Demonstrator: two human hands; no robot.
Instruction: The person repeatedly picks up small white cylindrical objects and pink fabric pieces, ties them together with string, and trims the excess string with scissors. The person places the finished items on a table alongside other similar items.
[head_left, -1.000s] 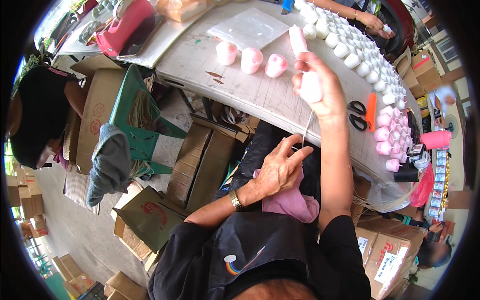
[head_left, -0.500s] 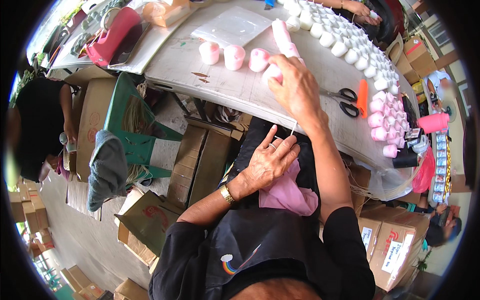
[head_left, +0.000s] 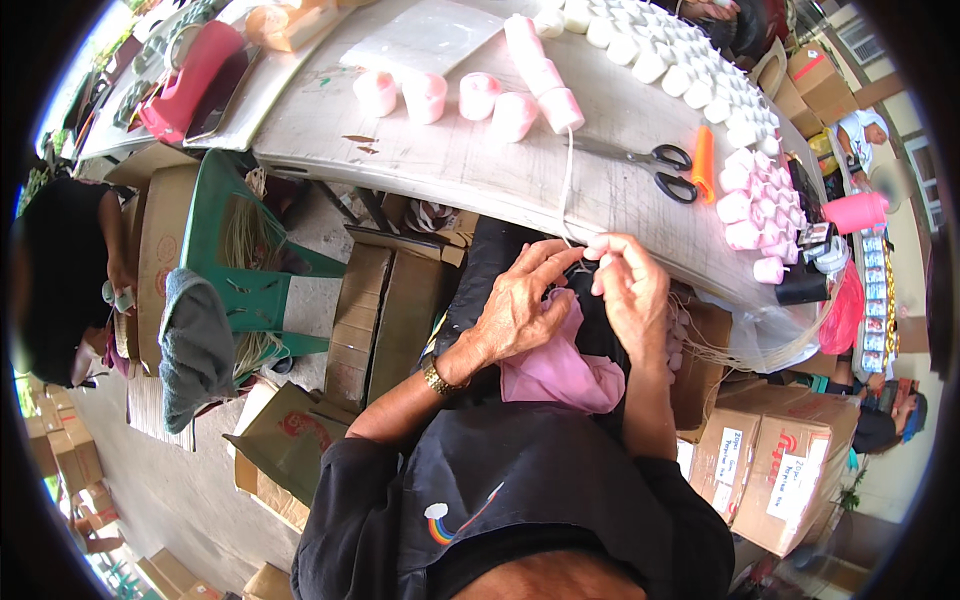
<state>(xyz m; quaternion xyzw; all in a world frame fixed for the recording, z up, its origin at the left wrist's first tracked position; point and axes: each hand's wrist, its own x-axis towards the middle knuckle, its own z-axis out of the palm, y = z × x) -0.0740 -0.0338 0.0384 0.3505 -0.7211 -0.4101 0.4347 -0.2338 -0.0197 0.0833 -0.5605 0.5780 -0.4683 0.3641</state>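
My left hand point(head_left: 525, 300) and my right hand point(head_left: 630, 285) meet just below the table's near edge, thumbs and fingers bent around a thin white cord point(head_left: 567, 200). The cord runs up from my fingers to the near end of a row of pink-and-white candle-like cups point(head_left: 540, 75), which lie end to end on the table. Left of that row stand several separate pink cups point(head_left: 425, 98). A pink cloth point(head_left: 565, 365) lies on my lap under my hands. The cord's lower end is hidden among my fingers.
Scissors with black handles point(head_left: 672, 172) and an orange tube point(head_left: 703, 165) lie right of the row. Many white cups point(head_left: 650, 65) and pink cups point(head_left: 755, 200) fill the table's right side. Cardboard boxes point(head_left: 770, 465) and a green chair point(head_left: 230, 250) flank me. Other people work nearby.
My right hand has come back from the pink cups on the table to the cord beside my left hand. The whole view has shifted slightly, bringing the cups up and left.
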